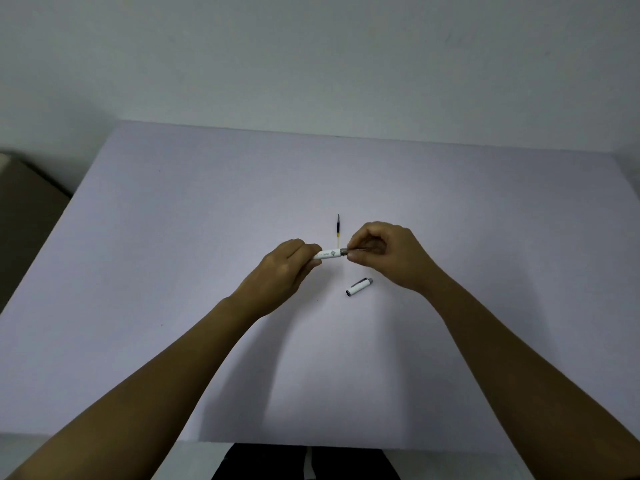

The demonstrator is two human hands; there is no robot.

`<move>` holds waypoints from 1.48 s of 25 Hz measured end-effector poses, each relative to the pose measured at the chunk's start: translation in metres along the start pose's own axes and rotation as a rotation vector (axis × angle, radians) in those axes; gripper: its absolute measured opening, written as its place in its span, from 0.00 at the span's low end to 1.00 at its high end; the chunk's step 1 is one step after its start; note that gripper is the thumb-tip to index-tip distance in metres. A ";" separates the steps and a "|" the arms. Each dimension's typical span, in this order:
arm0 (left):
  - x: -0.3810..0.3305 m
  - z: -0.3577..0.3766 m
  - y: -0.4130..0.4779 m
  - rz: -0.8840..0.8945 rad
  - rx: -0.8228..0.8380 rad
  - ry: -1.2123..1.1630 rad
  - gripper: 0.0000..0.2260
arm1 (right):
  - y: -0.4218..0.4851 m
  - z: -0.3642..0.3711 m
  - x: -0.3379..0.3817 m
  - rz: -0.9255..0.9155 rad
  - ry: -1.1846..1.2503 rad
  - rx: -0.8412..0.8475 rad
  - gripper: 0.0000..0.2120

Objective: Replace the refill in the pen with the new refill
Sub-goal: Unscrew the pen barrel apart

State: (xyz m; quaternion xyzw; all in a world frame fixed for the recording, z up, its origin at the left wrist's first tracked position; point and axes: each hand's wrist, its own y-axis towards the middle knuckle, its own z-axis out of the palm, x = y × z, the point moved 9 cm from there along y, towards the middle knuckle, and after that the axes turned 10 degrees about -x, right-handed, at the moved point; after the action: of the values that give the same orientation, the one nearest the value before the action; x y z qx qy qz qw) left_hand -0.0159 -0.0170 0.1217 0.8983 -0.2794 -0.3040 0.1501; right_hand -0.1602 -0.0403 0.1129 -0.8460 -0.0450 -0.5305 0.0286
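Note:
My left hand (pixel 282 271) grips the white pen barrel (pixel 329 254), which lies level above the table and points right. My right hand (pixel 384 252) pinches the pen's metal front section (pixel 346 251) at the barrel's right end; the tip is hidden inside my fingers. A thin refill (pixel 338 230) with a dark upper part and a yellowish lower part lies on the table just behind the pen, pointing away from me. The white pen cap (pixel 359 286) with a metal clip lies on the table in front of my right hand.
The pale lilac table (pixel 173 271) reaches a white wall at the back. Its left edge drops to a dark floor area (pixel 24 216). The near edge runs just above my dark clothing (pixel 304 462).

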 end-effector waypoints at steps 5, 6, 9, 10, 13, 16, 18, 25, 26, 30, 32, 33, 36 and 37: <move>0.001 0.001 0.001 0.000 -0.005 0.011 0.16 | 0.003 -0.003 -0.007 0.090 -0.045 -0.008 0.02; 0.001 0.001 0.002 0.000 -0.006 0.011 0.15 | 0.003 -0.004 -0.005 0.072 -0.035 -0.015 0.03; 0.002 0.001 0.004 -0.003 -0.012 0.007 0.15 | 0.003 -0.005 -0.003 0.078 0.021 -0.029 0.05; 0.002 0.001 0.005 -0.001 -0.012 0.005 0.15 | 0.003 -0.006 -0.005 0.098 -0.003 -0.030 0.05; 0.004 0.003 0.006 -0.018 -0.018 -0.001 0.15 | 0.005 -0.007 -0.006 0.101 -0.009 -0.028 0.02; 0.010 0.003 0.005 -0.057 -0.051 -0.006 0.11 | 0.005 -0.007 -0.005 0.124 0.117 -0.033 0.07; 0.010 0.004 0.004 -0.051 -0.064 -0.001 0.09 | 0.006 -0.006 -0.011 0.180 0.133 -0.034 0.04; 0.009 0.002 0.004 -0.036 -0.071 0.002 0.08 | 0.006 -0.006 -0.014 0.205 0.093 -0.038 0.06; 0.008 0.002 0.004 -0.026 -0.068 0.001 0.10 | 0.006 -0.007 -0.015 0.208 0.068 -0.041 0.05; 0.007 0.002 0.001 -0.032 -0.065 -0.008 0.13 | 0.006 -0.011 -0.010 0.174 0.122 -0.059 0.06; 0.008 0.002 0.000 -0.039 -0.073 -0.018 0.13 | 0.006 -0.014 -0.012 0.201 0.121 -0.068 0.08; 0.008 0.003 -0.001 -0.047 -0.076 -0.025 0.13 | 0.006 -0.015 -0.014 0.209 0.108 -0.077 0.08; 0.010 0.005 -0.002 -0.071 -0.086 -0.011 0.10 | 0.006 -0.017 -0.011 0.191 0.156 -0.123 0.07; 0.009 0.006 -0.002 -0.073 -0.082 0.003 0.09 | 0.007 -0.017 -0.010 0.180 0.185 -0.141 0.07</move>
State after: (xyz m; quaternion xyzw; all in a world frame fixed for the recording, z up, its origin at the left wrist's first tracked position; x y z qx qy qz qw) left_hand -0.0131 -0.0218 0.1118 0.9014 -0.2336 -0.3190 0.1764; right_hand -0.1791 -0.0490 0.1118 -0.7939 0.0715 -0.6035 0.0206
